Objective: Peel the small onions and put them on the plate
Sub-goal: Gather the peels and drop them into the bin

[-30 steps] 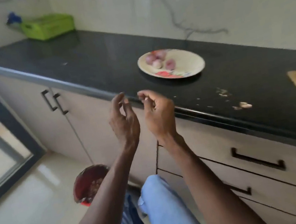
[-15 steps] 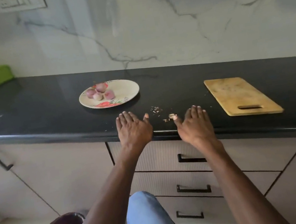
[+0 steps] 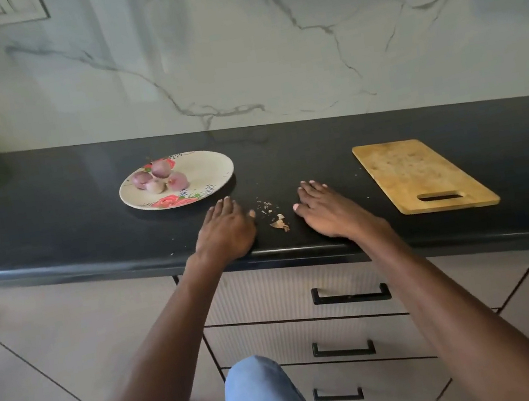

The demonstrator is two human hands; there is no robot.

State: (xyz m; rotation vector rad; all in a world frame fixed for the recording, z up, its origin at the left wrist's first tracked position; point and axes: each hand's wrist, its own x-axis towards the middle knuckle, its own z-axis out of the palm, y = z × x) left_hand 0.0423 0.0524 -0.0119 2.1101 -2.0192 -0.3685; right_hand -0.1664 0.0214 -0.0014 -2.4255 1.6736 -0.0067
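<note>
Both hands lie flat, palms down, near the front edge of the black counter (image 3: 49,206). The left hand (image 3: 226,230) has its fingers (image 3: 222,207) straight and close together, thumb stuck out to the side, holding nothing. The right hand (image 3: 327,214) rests the same way, fingers (image 3: 313,189) slightly spread, thumb out, and it too holds nothing. Between the hands lie a few scraps of onion peel (image 3: 279,222). Four small onions (image 3: 159,179), pinkish-purple, sit clustered together on the left part of the floral plate (image 3: 210,170), which stands on the counter just beyond the left hand. A wooden cutting board (image 3: 418,172) lies flat to the right of the right hand, apart from it.
</note>
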